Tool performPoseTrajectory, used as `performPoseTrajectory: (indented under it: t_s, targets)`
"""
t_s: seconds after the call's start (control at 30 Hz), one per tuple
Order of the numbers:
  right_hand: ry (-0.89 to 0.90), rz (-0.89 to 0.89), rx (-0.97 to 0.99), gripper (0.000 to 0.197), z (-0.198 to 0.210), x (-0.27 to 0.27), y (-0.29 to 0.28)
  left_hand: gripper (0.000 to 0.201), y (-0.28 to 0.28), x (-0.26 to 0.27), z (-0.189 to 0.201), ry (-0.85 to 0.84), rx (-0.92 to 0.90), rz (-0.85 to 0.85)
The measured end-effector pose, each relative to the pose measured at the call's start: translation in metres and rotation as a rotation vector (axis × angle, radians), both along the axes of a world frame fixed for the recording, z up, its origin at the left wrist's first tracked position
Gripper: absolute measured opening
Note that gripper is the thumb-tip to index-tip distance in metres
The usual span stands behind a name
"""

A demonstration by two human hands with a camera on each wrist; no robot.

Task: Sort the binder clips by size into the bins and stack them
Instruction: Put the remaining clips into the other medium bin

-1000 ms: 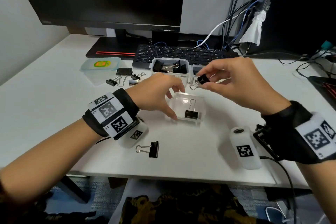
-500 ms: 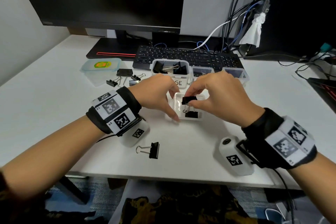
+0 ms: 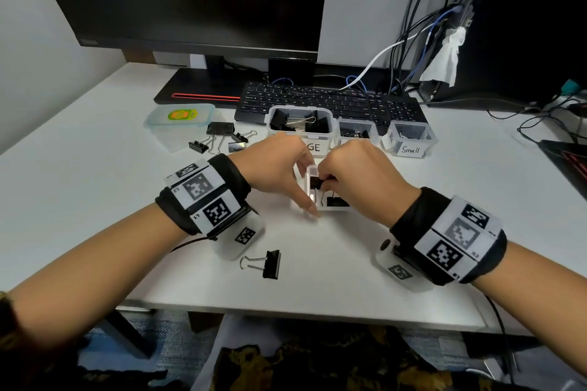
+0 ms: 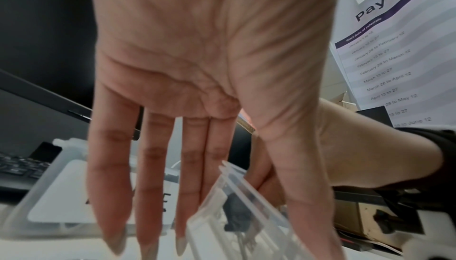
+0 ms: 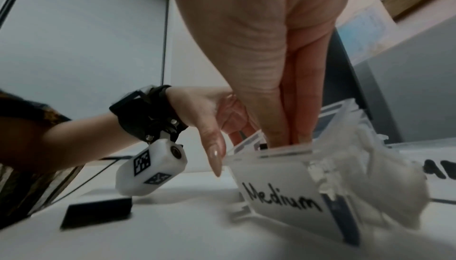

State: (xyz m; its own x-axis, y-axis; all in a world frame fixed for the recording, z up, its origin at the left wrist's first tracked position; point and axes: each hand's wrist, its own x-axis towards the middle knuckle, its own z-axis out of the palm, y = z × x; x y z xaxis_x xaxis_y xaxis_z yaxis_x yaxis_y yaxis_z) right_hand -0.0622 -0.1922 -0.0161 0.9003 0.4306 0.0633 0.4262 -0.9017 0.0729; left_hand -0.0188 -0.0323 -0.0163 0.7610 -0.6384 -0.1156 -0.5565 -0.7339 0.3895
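Note:
A clear bin labelled Medium (image 3: pixel 309 173) (image 5: pixel 279 186) stands mid-table. My left hand (image 3: pixel 286 178) holds its left side, thumb at the front corner and straight fingers (image 4: pixel 153 176) behind the wall. My right hand (image 3: pixel 336 178) reaches into the bin from above and pinches a black binder clip (image 3: pixel 316 182) at the fingertips (image 5: pixel 279 127). A second black clip (image 3: pixel 336 201) lies on the bin floor. Through the bin wall (image 4: pixel 249 184) in the left wrist view, a dark clip (image 4: pixel 237 211) shows, blurred.
One loose clip (image 3: pixel 270 263) lies near the front edge, below my left wrist. More clips (image 3: pixel 222 136) lie beside a lid (image 3: pixel 179 119) at the back left. A Large bin (image 3: pixel 330 133), a middle bin (image 3: pixel 374 136) and a Small bin (image 3: pixel 409 149) stand before the keyboard (image 3: pixel 327 101).
My right hand has carried the clip from above the far right of the bin down into it. The left hand has stayed at the bin's left side.

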Motion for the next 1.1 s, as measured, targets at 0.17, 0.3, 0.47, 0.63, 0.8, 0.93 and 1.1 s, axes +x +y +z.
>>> performPoseTrajectory:
  t_s: [0.17, 0.3, 0.47, 0.63, 0.8, 0.93, 1.1]
  targets:
    - [-0.057, -0.014, 0.005, 0.012, 0.003, -0.001, 0.0, 0.063, 0.001, 0.0, 0.0, -0.019, 0.009, 0.014]
    - [-0.013, 0.018, 0.04, 0.014, -0.004, 0.001, -0.005, 0.062, 0.002, 0.001, -0.001, -0.011, 0.008, 0.02]
    - [-0.036, 0.066, -0.044, 0.029, -0.013, -0.002, -0.008, 0.06, 0.001, 0.001, 0.0, -0.02, 0.025, 0.02]
    - [0.009, 0.158, -0.008, 0.043, -0.004, -0.005, -0.019, 0.05, 0.003, 0.005, 0.004, 0.002, 0.051, 0.041]
    - [-0.204, 0.142, 0.148, 0.021, -0.003, -0.005, -0.026, 0.05, 0.004, 0.006, 0.004, 0.027, 0.056, 0.027]
    - [-0.265, 0.027, 0.161, 0.017, -0.001, 0.0, -0.029, 0.056, 0.004, 0.01, 0.006, 0.076, 0.066, -0.012]
    - [0.114, -0.137, 0.072, 0.061, 0.003, 0.011, -0.033, 0.057, 0.002, 0.009, 0.009, 0.09, 0.069, -0.03]
